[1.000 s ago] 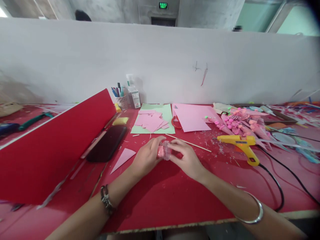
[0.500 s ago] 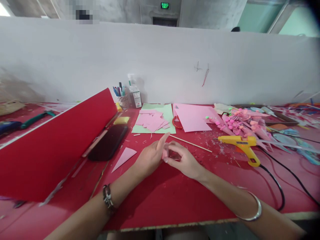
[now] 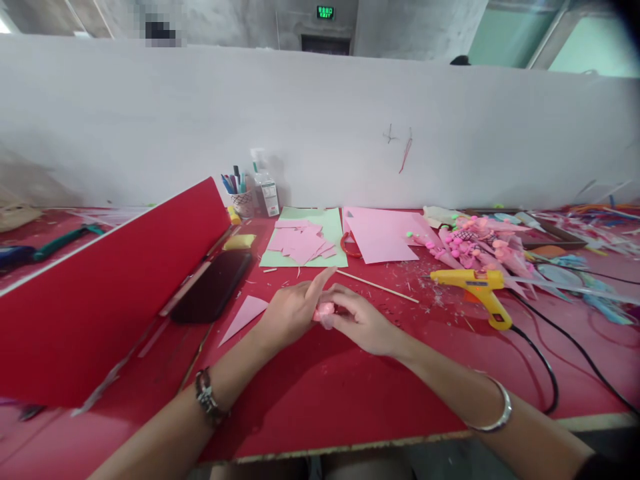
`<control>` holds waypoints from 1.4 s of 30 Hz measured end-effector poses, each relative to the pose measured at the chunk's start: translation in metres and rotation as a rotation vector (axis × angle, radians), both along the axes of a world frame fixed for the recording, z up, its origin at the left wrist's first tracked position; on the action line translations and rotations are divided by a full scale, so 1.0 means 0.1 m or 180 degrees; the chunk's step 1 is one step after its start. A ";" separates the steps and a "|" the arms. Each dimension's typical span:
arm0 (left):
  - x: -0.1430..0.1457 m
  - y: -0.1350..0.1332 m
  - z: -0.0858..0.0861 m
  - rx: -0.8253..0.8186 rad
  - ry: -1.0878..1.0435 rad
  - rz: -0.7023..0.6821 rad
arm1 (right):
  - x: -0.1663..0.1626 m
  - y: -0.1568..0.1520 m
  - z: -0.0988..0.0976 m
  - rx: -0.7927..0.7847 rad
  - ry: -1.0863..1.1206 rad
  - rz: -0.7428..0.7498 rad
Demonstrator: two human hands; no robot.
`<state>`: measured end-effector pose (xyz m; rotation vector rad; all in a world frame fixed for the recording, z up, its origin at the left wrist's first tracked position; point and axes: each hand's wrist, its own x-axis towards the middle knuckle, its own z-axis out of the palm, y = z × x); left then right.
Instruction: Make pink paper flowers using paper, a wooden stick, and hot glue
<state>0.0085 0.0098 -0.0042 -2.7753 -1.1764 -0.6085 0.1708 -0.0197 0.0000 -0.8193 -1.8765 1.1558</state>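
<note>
Above the red table, in the head view, a small pink lump (image 3: 325, 311) with a paler, see-through part below it sits between my two hands. My left hand (image 3: 290, 312) is closed around its left side, thumb sticking up and the other fingers mostly hidden. From the right, my right hand (image 3: 367, 323) pinches the lump between bent fingers and thumb. A folded pink paper triangle (image 3: 243, 319) lies left of my left hand. Just beyond my fingers is a thin wooden stick (image 3: 377, 287).
A yellow glue gun (image 3: 473, 280) with a black cord lies at right, before a pile of pink paper cones (image 3: 480, 243). Pink paper pieces (image 3: 303, 240) rest on a green sheet (image 3: 273, 257). At left are a black phone (image 3: 213, 287) and a slanted red board (image 3: 125, 287).
My hands have turned slightly, and more of the pink lump shows between them. The right fingers have closed nearer to the left hand. The whole view has shifted a little.
</note>
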 end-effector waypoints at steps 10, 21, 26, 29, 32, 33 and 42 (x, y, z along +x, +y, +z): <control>-0.19 0.18 0.13 -0.0530 -0.0224 0.0933 | 0.05 0.06 -0.09 -0.1336 0.1899 0.0597; -0.34 0.32 0.05 -0.0624 -0.0685 0.1264 | 0.13 0.17 -0.15 -0.1492 0.2191 -0.0365; -0.19 0.16 0.11 -0.0286 -0.0403 0.1176 | 0.09 0.15 -0.17 -0.1364 0.1537 -0.0308; -0.14 0.09 0.13 -0.0015 -0.0351 0.1043 | 0.06 0.10 -0.15 -0.1045 0.0894 -0.0247; -0.11 0.05 0.12 0.0148 -0.0295 0.0988 | 0.02 0.05 -0.12 -0.0756 0.0528 -0.0174; -0.09 0.03 0.12 0.0199 -0.0278 0.0954 | 0.01 0.04 -0.12 -0.0700 0.0474 -0.0155; -0.03 0.01 0.06 0.0508 0.0238 0.0425 | 0.01 0.05 -0.11 -0.0898 0.0811 -0.0440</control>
